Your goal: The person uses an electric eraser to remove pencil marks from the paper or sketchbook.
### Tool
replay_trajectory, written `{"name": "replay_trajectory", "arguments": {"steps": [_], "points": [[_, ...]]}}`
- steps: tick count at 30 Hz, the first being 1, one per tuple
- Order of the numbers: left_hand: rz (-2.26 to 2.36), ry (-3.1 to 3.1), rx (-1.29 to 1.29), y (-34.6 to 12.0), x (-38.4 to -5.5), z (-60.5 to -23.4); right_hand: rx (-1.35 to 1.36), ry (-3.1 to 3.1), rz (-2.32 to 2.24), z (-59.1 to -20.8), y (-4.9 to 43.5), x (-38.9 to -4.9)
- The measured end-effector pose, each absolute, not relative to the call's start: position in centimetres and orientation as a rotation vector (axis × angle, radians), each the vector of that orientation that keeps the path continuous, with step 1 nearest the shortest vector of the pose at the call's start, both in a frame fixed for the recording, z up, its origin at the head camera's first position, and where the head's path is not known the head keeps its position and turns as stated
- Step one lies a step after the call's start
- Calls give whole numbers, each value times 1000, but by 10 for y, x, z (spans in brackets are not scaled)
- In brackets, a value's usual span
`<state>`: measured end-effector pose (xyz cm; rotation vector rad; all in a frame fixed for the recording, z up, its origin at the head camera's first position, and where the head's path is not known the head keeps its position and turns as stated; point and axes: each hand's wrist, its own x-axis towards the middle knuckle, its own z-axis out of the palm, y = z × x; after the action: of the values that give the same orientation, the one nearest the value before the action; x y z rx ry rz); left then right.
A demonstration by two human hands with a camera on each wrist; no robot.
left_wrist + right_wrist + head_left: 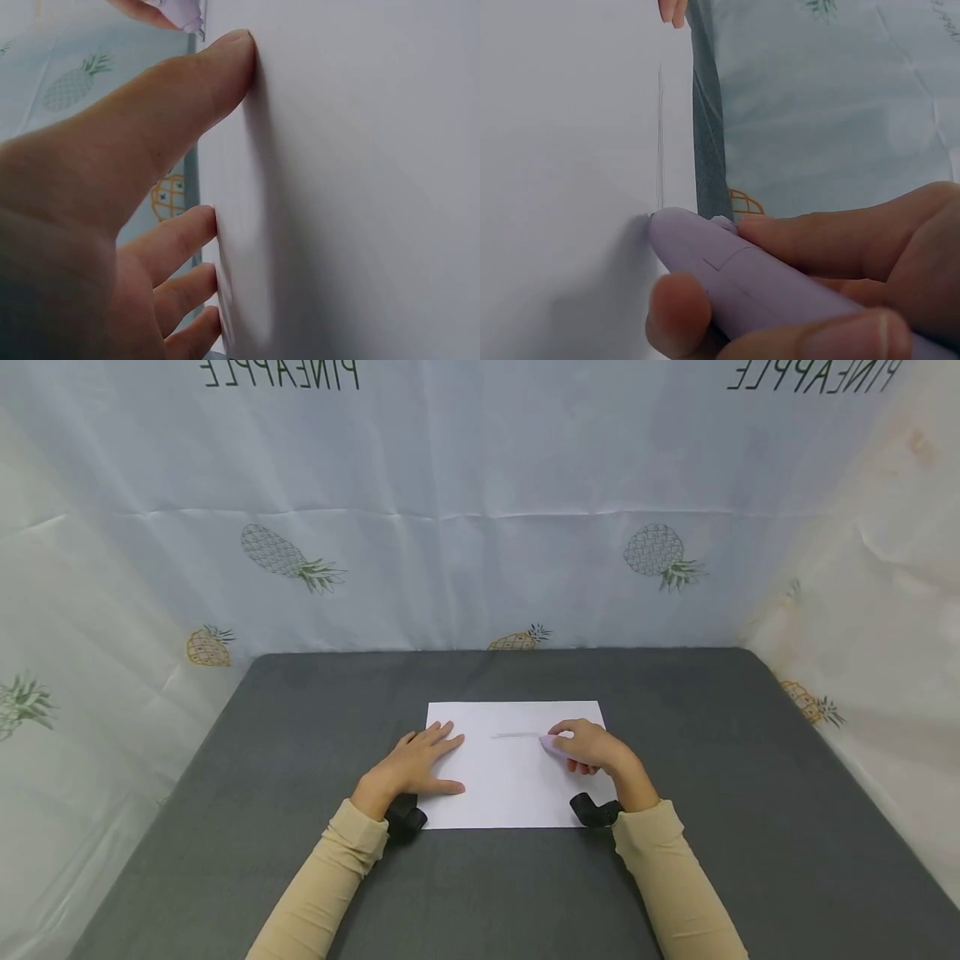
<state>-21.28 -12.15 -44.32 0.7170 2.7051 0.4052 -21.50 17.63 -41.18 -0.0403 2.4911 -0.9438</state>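
Observation:
A white sheet of paper [502,797] lies on the dark grey table. On its left part rests my left hand [416,765], fingers spread and thumb [202,79] touching the sheet. My right hand [594,747] grips a thick lilac pen [553,745] over the right part. Thin grey lines [516,735] run roughly sideways across the upper part of the paper and reach the pen's tip. In the right wrist view the pen's rounded front end [682,225] hides the tip's contact with the sheet. Fingers and thumb surround its tilted body.
The dark grey table [337,693] extends around the sheet on all sides. Behind it hangs a pale curtain [480,568] printed with pineapples, with more light cloth at both sides. A black wrist device [595,811] sits under each wrist, close to the paper's lower edge.

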Motion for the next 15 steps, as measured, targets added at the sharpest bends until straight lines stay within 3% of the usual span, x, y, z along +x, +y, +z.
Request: {"name": "replay_trajectory", "arguments": {"steps": [15], "points": [[400, 2698, 699, -122, -213, -439, -14, 2485, -963, -414, 174, -219]]}}
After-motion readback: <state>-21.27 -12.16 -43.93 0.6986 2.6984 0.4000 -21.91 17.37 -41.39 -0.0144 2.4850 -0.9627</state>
